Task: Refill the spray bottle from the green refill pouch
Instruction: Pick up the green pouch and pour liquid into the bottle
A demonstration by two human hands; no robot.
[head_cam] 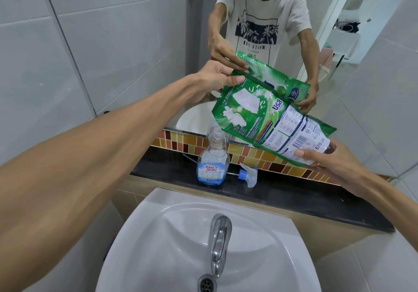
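Note:
A clear spray bottle with a blue label stands uncapped on the black ledge behind the sink. Its blue-and-clear trigger head lies on the ledge just to its right. I hold the green refill pouch tilted above the bottle, its lower left corner hanging over the open neck. My left hand pinches the pouch's top corner. My right hand supports its bottom end from below. I cannot tell whether liquid is flowing.
A white sink with a chrome tap lies below the ledge. A mirror above a strip of brown and yellow tiles reflects the person and the pouch. Grey tiled walls stand on both sides.

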